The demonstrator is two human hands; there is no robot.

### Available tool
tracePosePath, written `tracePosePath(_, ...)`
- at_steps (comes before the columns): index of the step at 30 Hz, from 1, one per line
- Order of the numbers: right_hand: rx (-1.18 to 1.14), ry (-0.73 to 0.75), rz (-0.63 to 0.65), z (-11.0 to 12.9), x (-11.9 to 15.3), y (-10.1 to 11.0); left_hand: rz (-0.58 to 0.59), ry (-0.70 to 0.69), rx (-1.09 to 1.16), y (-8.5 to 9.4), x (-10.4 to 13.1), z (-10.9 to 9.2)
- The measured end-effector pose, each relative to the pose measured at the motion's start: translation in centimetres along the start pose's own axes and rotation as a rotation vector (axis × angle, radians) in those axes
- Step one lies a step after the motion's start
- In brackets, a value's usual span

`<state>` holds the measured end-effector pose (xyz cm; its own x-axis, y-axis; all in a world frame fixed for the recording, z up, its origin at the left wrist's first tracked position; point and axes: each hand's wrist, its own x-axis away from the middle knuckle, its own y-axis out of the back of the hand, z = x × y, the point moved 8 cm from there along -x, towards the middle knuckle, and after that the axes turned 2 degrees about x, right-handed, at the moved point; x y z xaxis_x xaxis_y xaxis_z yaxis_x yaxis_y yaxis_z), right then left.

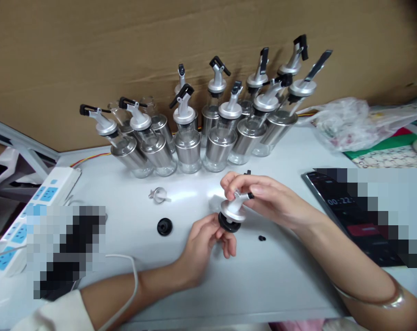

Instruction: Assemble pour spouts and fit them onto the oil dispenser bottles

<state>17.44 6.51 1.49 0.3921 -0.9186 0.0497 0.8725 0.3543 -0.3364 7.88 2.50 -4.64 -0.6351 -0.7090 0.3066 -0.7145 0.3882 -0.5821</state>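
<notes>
Between my two hands, over the middle of the white table, is a silver pour spout (233,210) with a black tip and a black ring (229,223) under its disc. My right hand (260,195) grips the spout's upper part from the right, fingers bent over it. From the lower left, my left hand (208,236) has its fingers closed at the black ring's edge. To the left lie a black round cap (165,226) and, above it, a clear ring-shaped piece (159,195). A small black plug (262,238) rests right of the hands.
Several glass bottles with steel bands (189,149) and pour spouts stand along the cardboard at the back. At left are a white power strip (43,216) and a dark phone-like object (70,253). A tablet (349,207) and plastic bags (346,122) lie at right.
</notes>
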Motion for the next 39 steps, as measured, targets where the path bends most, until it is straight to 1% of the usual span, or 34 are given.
tracePosePath(5,0.132,0.062,0.075,-0.1,0.0,-0.2,0.0,-0.008,0.046,-0.1,0.0,-0.5)
tracePosePath(7,0.136,0.07,0.09,-0.1,0.0,-0.3,-0.002,-0.005,0.059,-0.1,0.0,-0.6)
tracePosePath(13,0.079,0.043,0.06,-0.4,-0.4,-0.4,-0.01,-0.003,0.071,0.0,0.0,-0.3)
tracePosePath(18,0.144,0.081,0.074,-0.4,-0.5,-0.7,-0.029,-0.002,0.072,0.2,0.0,-0.2)
tracePosePath(22,0.194,0.131,0.115,-0.2,-0.3,-1.2,-0.051,-0.019,0.078,0.4,0.0,-0.4)
tracePosePath(27,0.084,0.066,0.232,-0.7,0.1,-2.2,-0.081,-0.032,0.073,0.8,-0.2,-0.4)
tracePosePath(32,0.233,0.169,0.205,0.0,0.1,-1.7,-0.101,-0.043,0.064,0.9,-0.2,-0.7)
tracePosePath(39,0.172,0.192,0.199,0.2,-0.1,-1.6,-0.122,-0.031,0.084,0.6,-0.3,-1.1)
